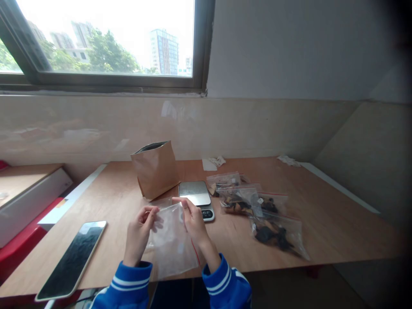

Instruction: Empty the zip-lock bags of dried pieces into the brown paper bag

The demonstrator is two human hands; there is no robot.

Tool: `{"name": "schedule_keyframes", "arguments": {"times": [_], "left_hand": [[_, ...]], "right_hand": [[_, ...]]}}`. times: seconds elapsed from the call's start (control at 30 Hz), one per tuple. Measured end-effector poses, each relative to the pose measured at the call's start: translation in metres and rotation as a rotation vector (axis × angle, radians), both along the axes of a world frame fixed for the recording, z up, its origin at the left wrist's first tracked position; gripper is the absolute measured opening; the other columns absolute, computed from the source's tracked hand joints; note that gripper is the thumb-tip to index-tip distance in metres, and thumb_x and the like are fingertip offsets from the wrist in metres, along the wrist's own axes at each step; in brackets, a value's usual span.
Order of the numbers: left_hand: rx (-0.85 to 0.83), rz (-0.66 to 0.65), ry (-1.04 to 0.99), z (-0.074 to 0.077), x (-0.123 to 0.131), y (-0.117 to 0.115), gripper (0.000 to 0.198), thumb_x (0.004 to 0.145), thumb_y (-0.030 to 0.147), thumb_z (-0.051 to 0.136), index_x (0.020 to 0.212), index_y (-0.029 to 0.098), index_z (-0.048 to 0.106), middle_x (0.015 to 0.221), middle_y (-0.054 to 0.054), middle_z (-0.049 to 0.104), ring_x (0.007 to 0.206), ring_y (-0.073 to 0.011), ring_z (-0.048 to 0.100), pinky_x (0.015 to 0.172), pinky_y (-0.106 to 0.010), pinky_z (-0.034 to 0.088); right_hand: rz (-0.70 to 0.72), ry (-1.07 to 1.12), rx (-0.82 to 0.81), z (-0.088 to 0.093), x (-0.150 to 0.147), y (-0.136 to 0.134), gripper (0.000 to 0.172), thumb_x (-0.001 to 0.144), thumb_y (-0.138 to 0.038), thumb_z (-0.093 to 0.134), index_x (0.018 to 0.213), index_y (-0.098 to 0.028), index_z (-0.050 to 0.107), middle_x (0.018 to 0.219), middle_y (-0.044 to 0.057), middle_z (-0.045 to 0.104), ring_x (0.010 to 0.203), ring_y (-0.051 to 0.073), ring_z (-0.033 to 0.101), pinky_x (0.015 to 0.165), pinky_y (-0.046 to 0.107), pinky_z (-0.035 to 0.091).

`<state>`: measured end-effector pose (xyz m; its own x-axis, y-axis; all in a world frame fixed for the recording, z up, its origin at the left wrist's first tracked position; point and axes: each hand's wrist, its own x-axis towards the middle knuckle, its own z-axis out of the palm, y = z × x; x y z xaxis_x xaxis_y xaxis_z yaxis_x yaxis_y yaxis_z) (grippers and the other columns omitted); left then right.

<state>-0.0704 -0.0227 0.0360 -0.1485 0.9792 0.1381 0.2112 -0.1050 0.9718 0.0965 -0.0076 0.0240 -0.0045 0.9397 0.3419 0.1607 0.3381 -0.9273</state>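
Between my two hands hangs a clear zip-lock bag (172, 246) with a red line along one edge; it looks flat, with nothing visible inside. My left hand (141, 227) pinches its upper left corner between thumb and fingers. At the upper right corner, my right hand (192, 216) grips the bag with its thumb, the index finger stretched across to the left. Just behind the right hand stands a kitchen scale (195, 193) with a bare metal plate and a dark display, partly covered by the fingers. An upright brown paper pouch (156, 169), open at the top, stands behind the left hand.
Several zip-lock bags (236, 201) of dark dried pieces lie right of the scale, one (277, 234) nearer the front edge. A phone (74, 259) with a cable lies at left. Crumpled tissue (217, 161) and a white card sit at the back of the wooden table (331, 214).
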Motion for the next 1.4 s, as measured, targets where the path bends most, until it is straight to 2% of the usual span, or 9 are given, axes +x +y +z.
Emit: {"name": "schedule_keyframes", "arguments": {"times": [0.1, 0.17, 0.23, 0.3, 0.37, 0.53, 0.9, 1.13, 1.4], "left_hand": [[0.069, 0.104, 0.046, 0.005, -0.012, 0.004, 0.033, 0.078, 0.048, 0.058, 0.088, 0.017, 0.060, 0.062, 0.000, 0.064, 0.057, -0.0133, 0.060, 0.055, -0.023, 0.048], [0.104, 0.172, 0.029, 0.008, -0.018, 0.006, 0.034, 0.078, 0.049, 0.058, 0.092, 0.017, 0.060, 0.070, -0.001, 0.066, 0.067, -0.0148, 0.063, 0.066, -0.026, 0.051], [0.069, 0.122, 0.001, 0.007, -0.016, 0.006, 0.039, 0.079, 0.051, 0.056, 0.096, 0.017, 0.061, 0.081, -0.004, 0.069, 0.079, -0.0168, 0.064, 0.076, -0.029, 0.051], [-0.042, -0.037, -0.049, 0.002, -0.004, 0.003, 0.046, 0.082, 0.055, 0.049, 0.101, 0.016, 0.062, 0.090, -0.007, 0.069, 0.084, -0.0189, 0.065, 0.076, -0.031, 0.051], [-0.125, -0.152, -0.063, -0.003, 0.014, -0.001, 0.047, 0.081, 0.056, 0.049, 0.097, 0.015, 0.065, 0.089, -0.008, 0.069, 0.080, -0.0194, 0.064, 0.071, -0.031, 0.051], [-0.066, -0.138, -0.025, -0.001, 0.044, -0.009, 0.032, 0.074, 0.047, 0.063, 0.073, 0.016, 0.065, 0.068, -0.001, 0.062, 0.069, -0.0149, 0.057, 0.064, -0.024, 0.045], [-0.138, -0.119, -0.203, -0.005, 0.043, -0.010, 0.032, 0.078, 0.047, 0.056, 0.090, 0.018, 0.065, 0.086, -0.004, 0.066, 0.079, -0.0171, 0.062, 0.066, -0.025, 0.048], [-0.156, -0.203, -0.135, 0.005, 0.037, -0.002, 0.027, 0.072, 0.042, 0.065, 0.072, 0.015, 0.063, 0.071, -0.002, 0.061, 0.071, -0.0150, 0.058, 0.065, -0.025, 0.047], [-0.031, 0.039, -0.135, -0.002, 0.036, 0.008, 0.037, 0.073, 0.049, 0.064, 0.087, 0.014, 0.060, 0.079, -0.004, 0.064, 0.074, -0.0170, 0.061, 0.069, -0.029, 0.049]], "right_hand": [[-0.148, 0.046, 0.000, -0.012, 0.009, -0.003, 0.057, 0.093, -0.057, 0.024, 0.104, -0.020, 0.066, 0.056, 0.000, 0.052, 0.050, 0.014, 0.048, 0.049, 0.022, 0.037], [-0.226, 0.109, -0.044, -0.017, 0.020, -0.003, 0.057, 0.094, -0.056, 0.023, 0.104, -0.017, 0.064, 0.051, -0.003, 0.044, 0.042, 0.012, 0.041, 0.043, 0.022, 0.033], [-0.263, 0.147, -0.079, -0.020, 0.030, -0.002, 0.057, 0.094, -0.055, 0.023, 0.107, -0.016, 0.063, 0.046, -0.006, 0.035, 0.037, 0.011, 0.033, 0.039, 0.021, 0.028], [-0.277, 0.133, -0.071, -0.020, 0.035, -0.003, 0.057, 0.094, -0.055, 0.023, 0.107, -0.016, 0.063, 0.047, -0.006, 0.036, 0.038, 0.011, 0.034, 0.039, 0.021, 0.029], [-0.272, 0.083, -0.044, -0.018, 0.036, -0.006, 0.057, 0.094, -0.056, 0.023, 0.106, -0.017, 0.063, 0.050, -0.004, 0.042, 0.042, 0.012, 0.039, 0.043, 0.022, 0.034], [-0.228, 0.016, -0.052, -0.015, 0.034, -0.017, 0.056, 0.094, -0.056, 0.023, 0.102, -0.019, 0.064, 0.052, -0.002, 0.047, 0.046, 0.014, 0.044, 0.047, 0.024, 0.038], [-0.206, 0.027, -0.104, -0.017, 0.036, -0.031, 0.052, 0.094, -0.055, 0.025, 0.097, -0.020, 0.064, 0.054, 0.000, 0.052, 0.045, 0.015, 0.047, 0.048, 0.025, 0.039], [-0.175, 0.004, -0.084, -0.015, 0.039, -0.033, 0.050, 0.094, -0.053, 0.027, 0.095, -0.020, 0.064, 0.056, 0.001, 0.055, 0.049, 0.016, 0.051, 0.050, 0.025, 0.040], [-0.158, 0.023, -0.048, -0.014, 0.028, -0.025, 0.046, 0.095, -0.051, 0.030, 0.097, -0.021, 0.065, 0.052, -0.002, 0.050, 0.044, 0.014, 0.047, 0.052, 0.024, 0.041]]}}
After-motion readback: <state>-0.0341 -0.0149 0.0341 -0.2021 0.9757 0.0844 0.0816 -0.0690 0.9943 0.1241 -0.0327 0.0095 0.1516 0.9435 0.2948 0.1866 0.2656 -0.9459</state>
